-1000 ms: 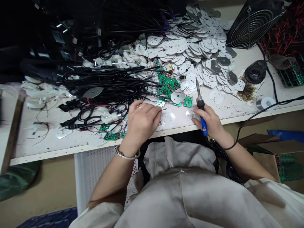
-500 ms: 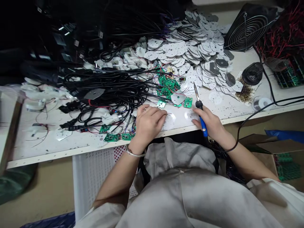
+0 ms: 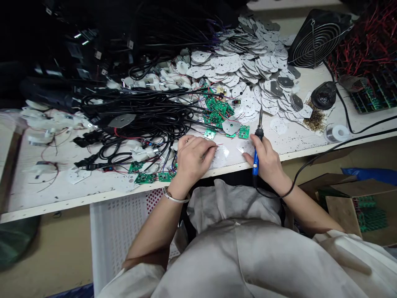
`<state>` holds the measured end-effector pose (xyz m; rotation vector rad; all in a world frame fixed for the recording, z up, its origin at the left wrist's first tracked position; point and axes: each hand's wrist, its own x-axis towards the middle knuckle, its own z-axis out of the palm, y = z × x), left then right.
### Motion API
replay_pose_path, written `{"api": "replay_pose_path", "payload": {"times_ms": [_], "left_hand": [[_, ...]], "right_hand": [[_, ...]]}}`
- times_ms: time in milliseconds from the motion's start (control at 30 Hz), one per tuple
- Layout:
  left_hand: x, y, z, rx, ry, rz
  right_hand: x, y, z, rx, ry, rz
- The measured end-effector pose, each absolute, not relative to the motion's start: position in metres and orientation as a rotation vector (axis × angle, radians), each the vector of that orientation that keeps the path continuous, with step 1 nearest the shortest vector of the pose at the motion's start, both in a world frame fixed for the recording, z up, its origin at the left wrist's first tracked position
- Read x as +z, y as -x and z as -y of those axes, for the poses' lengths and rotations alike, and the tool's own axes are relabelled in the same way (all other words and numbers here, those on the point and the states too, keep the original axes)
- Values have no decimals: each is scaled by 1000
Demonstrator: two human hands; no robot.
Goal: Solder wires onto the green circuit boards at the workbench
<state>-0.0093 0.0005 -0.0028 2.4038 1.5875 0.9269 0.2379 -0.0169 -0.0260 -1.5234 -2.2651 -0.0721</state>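
My left hand (image 3: 194,159) rests at the bench's front edge, its fingertips pinching a thin wire (image 3: 214,145) above a white perforated disc (image 3: 221,157). My right hand (image 3: 266,159) is closed around the blue-handled soldering iron (image 3: 255,163), whose tip points up and away from me. Its fingertips lie close to a second white disc (image 3: 245,147). Between my hands sit a small green circuit board (image 3: 209,133), another green board (image 3: 244,131) and a grey metal plate (image 3: 231,127).
Black cables (image 3: 139,111) tangle across the bench, beside a heap of white discs (image 3: 235,62) and clustered green boards (image 3: 217,109). A caged fan (image 3: 318,39), solder spool (image 3: 337,133) and a tip cleaner (image 3: 324,95) stand right. Below are a white crate (image 3: 118,236) and a cardboard box (image 3: 341,211).
The view has shifted, moving the bench left and up. My right hand has moved slightly left, with the soldering iron turned more upright. My left hand has moved right since the oldest frame.
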Motion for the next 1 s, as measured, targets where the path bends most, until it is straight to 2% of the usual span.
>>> {"api": "replay_pose_path", "payload": {"times_ms": [200,333,767,1000], "left_hand": [[-1,13,0,929,-2345,-1558],[0,13,1,900,-2361,-1527],[-1,6,-2,749,-2472,-1444],[0,7,-3,700,-2443,-1467]], "right_hand": [[-16,-227,19,74,1682,2301],[-20,-222,19,-17,1599,2197],[-32,-171,36,232,1530,1982],[-34,-193,41,424,1303,1708]]}}
